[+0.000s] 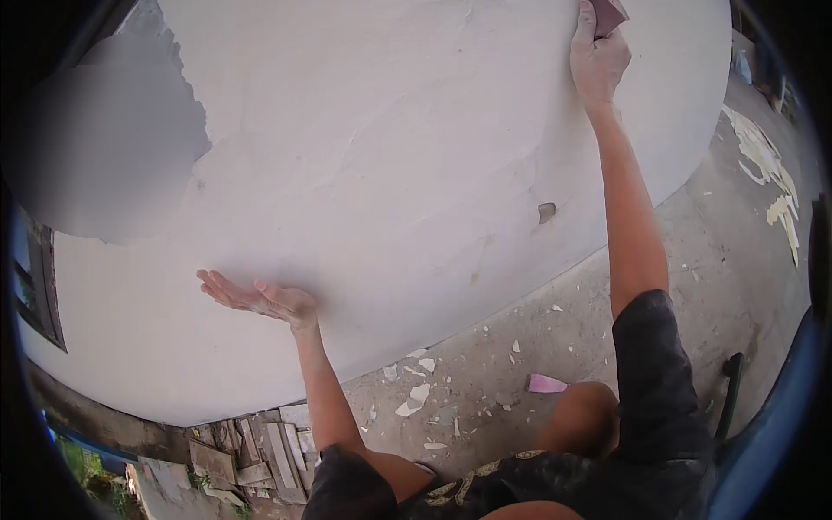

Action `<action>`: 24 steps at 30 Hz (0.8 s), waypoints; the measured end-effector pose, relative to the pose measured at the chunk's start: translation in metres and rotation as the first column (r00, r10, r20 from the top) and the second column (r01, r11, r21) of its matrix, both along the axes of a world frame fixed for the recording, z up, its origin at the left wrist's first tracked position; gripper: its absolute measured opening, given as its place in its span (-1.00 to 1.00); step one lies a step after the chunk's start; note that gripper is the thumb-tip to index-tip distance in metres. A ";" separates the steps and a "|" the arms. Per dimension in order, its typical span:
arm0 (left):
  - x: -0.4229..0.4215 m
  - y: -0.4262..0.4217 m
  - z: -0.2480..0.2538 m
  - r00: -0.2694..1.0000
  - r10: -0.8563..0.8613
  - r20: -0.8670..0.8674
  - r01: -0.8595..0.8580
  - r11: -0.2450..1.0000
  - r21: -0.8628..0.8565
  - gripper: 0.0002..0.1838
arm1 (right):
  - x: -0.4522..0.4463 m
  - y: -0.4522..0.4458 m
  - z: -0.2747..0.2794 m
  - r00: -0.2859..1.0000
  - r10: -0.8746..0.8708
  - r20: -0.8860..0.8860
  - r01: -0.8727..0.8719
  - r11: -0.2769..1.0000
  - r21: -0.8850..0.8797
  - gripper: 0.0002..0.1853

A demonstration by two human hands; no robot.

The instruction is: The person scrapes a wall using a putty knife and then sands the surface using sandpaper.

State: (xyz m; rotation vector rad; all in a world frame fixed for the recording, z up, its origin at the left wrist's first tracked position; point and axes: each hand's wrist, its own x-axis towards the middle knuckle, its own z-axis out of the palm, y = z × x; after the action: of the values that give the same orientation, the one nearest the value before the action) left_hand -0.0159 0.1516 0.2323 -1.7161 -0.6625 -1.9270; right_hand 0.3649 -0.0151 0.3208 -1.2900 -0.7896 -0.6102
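Note:
A white wall (390, 173) with faint ridges and scuffs fills most of the head view. High at the right, my right hand (600, 65) grips a reddish-brown piece of sandpaper (609, 16) against the wall; the top of the piece is cut off by the frame edge. Lower on the left is my left hand (260, 299), holding nothing, its fingers stretched out to the left and the palm turned up. It is close to the wall, but I cannot tell whether it touches it. Pale dust coats both hands.
Paint flakes (414, 399) are scattered over the concrete floor (494, 347), with larger peelings (767, 160) at right. A pink piece (547, 383) lies near my knee. Wooden boards (277, 455) are piled lower left. The wall has a small hole (546, 211); a window (39, 286) is at left.

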 end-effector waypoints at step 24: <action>-0.004 -0.006 -0.006 0.959 0.139 -0.249 -0.179 0.973 -0.147 -0.34 | 0.022 -0.060 -0.154 0.839 -0.067 -0.540 0.188 0.967 0.171 -0.46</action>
State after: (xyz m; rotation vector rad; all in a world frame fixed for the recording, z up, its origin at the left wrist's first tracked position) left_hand -0.0196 0.1456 0.2261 -1.8939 -0.8631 -1.5633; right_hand 0.3870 -0.0756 0.1672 -1.2301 -0.1687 -0.3978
